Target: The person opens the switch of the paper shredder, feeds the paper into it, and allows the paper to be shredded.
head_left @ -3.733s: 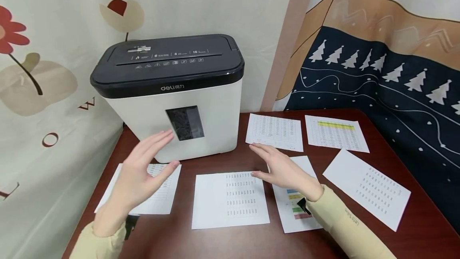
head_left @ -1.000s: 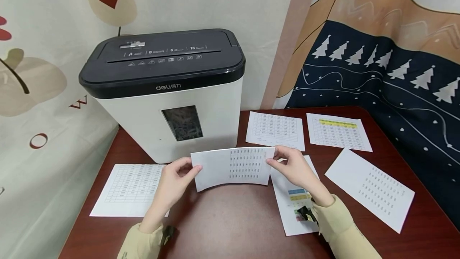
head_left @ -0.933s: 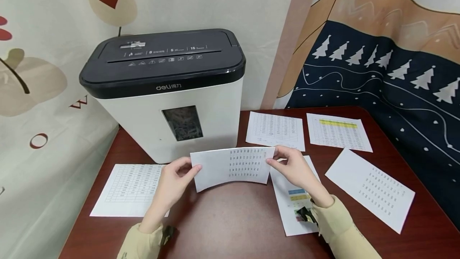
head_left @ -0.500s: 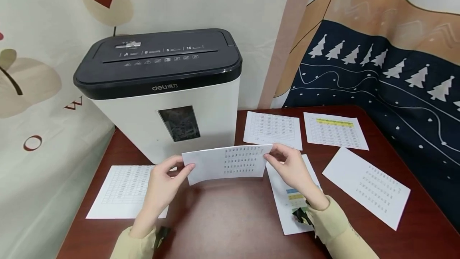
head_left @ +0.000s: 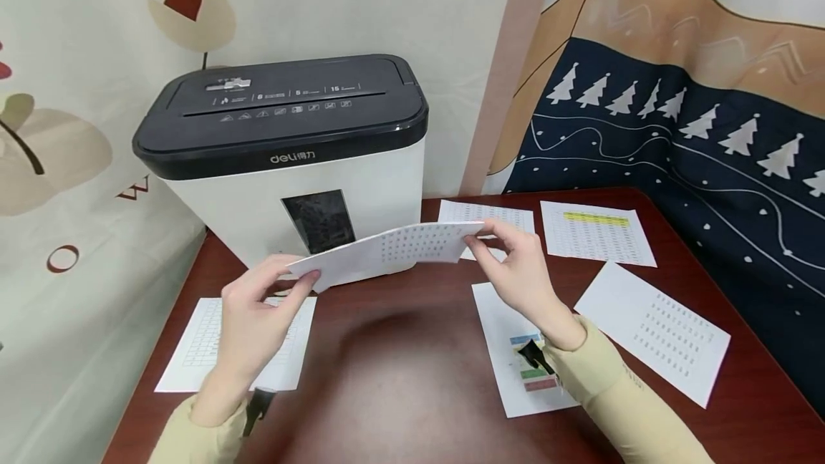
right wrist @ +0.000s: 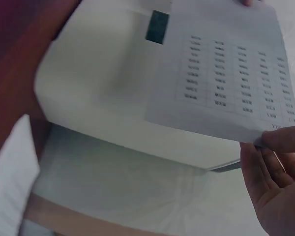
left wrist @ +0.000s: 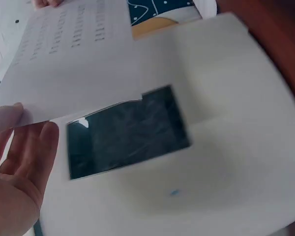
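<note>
A white sheet of paper (head_left: 399, 253) with small printed columns is held in the air, stretched between both hands. My left hand (head_left: 254, 313) pinches its left end between thumb and fingers, and my right hand (head_left: 518, 274) pinches the right end, which sits higher. Behind the sheet stands a white paper shredder (head_left: 387, 185) with a black top and a long slot across it. In the left wrist view the sheet overlaps the shredder's dark window (left wrist: 132, 132). The right wrist view shows the thumb on the printed face and the fingers behind the paper.
More printed sheets lie on the dark red table (head_left: 387, 371): one at left (head_left: 290, 356), a colour-striped sheet (head_left: 496, 335) under the right forearm, a tilted sheet (head_left: 651, 335), a yellow-marked sheet (head_left: 599, 238), and a table-printed sheet (head_left: 515, 217) partly hidden. Patterned curtains hang behind.
The sheet was lying on the table at first; both hands now hold it. Over the last half second it has risen toward the shredder and tilted, right end higher. My left hand moved left.
</note>
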Demonstrator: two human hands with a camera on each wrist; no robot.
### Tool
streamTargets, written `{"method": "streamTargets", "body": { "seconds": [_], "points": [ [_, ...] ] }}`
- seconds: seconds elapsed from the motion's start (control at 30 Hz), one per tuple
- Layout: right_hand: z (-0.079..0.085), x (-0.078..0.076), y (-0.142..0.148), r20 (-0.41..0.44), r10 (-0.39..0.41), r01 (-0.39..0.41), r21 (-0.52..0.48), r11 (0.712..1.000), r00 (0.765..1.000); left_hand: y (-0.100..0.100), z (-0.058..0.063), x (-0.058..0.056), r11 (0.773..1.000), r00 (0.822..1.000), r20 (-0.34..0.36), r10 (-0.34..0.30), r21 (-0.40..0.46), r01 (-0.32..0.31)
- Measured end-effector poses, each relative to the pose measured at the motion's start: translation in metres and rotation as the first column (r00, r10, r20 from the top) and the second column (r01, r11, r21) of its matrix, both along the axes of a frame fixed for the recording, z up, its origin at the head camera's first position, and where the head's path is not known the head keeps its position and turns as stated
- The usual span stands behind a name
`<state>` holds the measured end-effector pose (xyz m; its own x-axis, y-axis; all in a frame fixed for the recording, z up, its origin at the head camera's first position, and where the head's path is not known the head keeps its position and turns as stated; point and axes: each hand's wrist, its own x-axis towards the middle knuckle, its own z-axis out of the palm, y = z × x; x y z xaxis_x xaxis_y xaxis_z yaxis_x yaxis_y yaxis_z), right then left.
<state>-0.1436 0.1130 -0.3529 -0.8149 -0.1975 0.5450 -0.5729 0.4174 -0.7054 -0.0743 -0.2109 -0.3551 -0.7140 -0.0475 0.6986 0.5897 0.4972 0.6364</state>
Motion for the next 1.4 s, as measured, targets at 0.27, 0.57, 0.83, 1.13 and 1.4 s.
{"method": "streamTargets", "body": {
  "seconds": [0.27,0.57,0.83,1.13,1.4],
  "points": [
    [0.044,-0.011,-0.014,-0.212,0.123,-0.152,-0.129,0.980,0.969,-0.012,0.050,-0.004,1.000,0.970,-0.243,-0.015,0.014,0.019],
    [0.098,-0.021,-0.033,-0.363,0.147,-0.234,-0.208,0.950,0.920,-0.013,0.103,-0.011,0.991,0.924,-0.377,0.065,0.130,-0.017],
    [0.139,-0.034,-0.044,-0.437,0.167,-0.268,-0.179,0.947,0.884,-0.026,0.139,-0.021,0.982,0.917,-0.385,0.099,0.188,-0.027],
    [0.171,-0.051,-0.060,-0.442,0.157,-0.262,-0.187,0.947,0.883,-0.047,0.161,-0.034,0.970,0.934,-0.299,0.198,0.195,-0.143],
    [0.191,-0.066,-0.075,-0.354,0.142,-0.200,-0.133,0.971,0.925,-0.057,0.171,-0.046,0.959,0.932,-0.232,0.280,0.121,-0.258]
  ]
}}
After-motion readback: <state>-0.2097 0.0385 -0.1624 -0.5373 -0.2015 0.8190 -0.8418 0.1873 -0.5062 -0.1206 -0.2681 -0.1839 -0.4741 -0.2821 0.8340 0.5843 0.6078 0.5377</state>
